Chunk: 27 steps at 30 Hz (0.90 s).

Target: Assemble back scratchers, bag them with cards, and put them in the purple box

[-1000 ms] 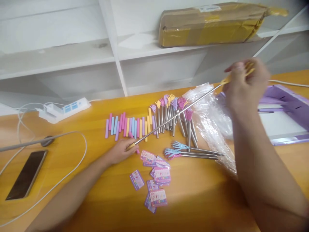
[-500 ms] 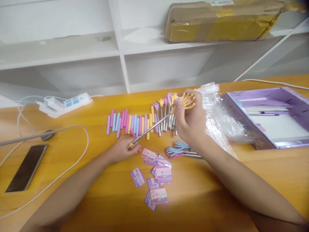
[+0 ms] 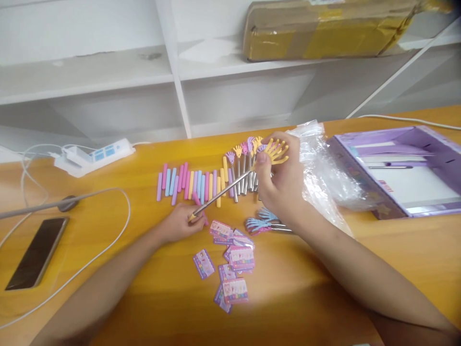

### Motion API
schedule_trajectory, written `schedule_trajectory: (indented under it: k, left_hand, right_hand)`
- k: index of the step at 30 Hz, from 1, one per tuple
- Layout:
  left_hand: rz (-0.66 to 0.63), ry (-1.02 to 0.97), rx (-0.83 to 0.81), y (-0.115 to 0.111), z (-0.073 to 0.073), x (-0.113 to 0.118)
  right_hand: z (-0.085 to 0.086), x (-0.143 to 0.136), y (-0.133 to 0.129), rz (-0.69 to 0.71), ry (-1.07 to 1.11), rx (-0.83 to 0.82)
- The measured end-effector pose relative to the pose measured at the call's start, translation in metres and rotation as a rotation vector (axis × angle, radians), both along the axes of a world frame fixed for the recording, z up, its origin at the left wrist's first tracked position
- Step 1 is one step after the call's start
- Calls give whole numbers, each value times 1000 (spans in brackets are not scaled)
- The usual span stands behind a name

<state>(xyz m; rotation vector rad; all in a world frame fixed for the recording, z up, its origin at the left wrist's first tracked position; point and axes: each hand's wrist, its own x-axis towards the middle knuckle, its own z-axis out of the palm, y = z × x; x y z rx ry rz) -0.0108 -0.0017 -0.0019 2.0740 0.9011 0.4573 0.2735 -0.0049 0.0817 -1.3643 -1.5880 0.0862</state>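
Observation:
My right hand [image 3: 279, 175] grips the yellow hand-shaped head of a metal rod [image 3: 230, 186], which slants down to the left. Its yellow lower end is at my left hand [image 3: 182, 222], whose fingers are closed around a pink stick [image 3: 196, 198]. Behind them lies a row of pink, blue, purple and yellow sticks [image 3: 190, 185]. More rods with hand-shaped heads [image 3: 238, 168] lie beside the row, partly behind my right hand. Blue-headed rods [image 3: 258, 224] rest below my right wrist. Several small printed cards [image 3: 242, 258] are scattered nearer to me.
Clear plastic bags [image 3: 320, 168] lie right of my right hand, beside a purple open box [image 3: 392, 202]. On the left are a power strip [image 3: 108, 153], a phone [image 3: 36, 252] and cables. A taped cardboard box [image 3: 324, 33] sits on the white shelf [image 3: 108, 77].
The whole view has shifted slightly. Both hands keep nearly the same pose, with the yellow-headed rod between them.

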Motion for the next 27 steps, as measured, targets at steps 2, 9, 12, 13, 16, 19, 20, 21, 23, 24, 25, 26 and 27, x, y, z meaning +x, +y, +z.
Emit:
schedule_trajectory:
  k: [2, 9, 12, 13, 16, 19, 20, 21, 23, 24, 25, 26, 27]
  left_hand:
    - [3, 4, 9, 0, -1, 0]
    - [-11, -15, 26, 0, 1, 0]
    - [-10, -7, 18, 1, 2, 4]
    - [-13, 6, 17, 0, 3, 5]
    - [-22, 54, 39, 0, 3, 7]
    - [-27, 58, 42, -1, 2, 6]
    - [-30, 55, 36, -1, 1, 6]
    - [-33, 53, 28, -1, 1, 5]
    - [-34, 57, 17, -1, 0, 5]
    - [-32, 58, 14, -1, 0, 4]
    - [-30, 60, 15, -1, 0, 4]
    - [-28, 62, 18, -1, 0, 4]
    - [-28, 65, 21, 0, 1, 5]
  right_hand:
    - [-1, 0, 0, -1, 7, 0]
    - [-2, -1, -1, 17, 28, -37]
    - [-14, -15, -7, 97, -58, -148]
    - [-22, -22, -10, 155, -94, -195]
    - [-44, -41, -19, 287, -162, -296]
    - [-54, -47, -22, 277, -198, -316]
    - [-54, -46, -22, 269, -206, -315]
    - [-53, -45, -22, 268, -207, -314]
    - [-51, -42, -20, 285, -197, -325]
    - [-50, -41, -20, 296, -190, -335]
    - [-50, -40, -19, 303, -182, -342]
    - [-51, -39, -19, 306, -174, -345]
    - [-52, -39, -19, 307, -166, -346]
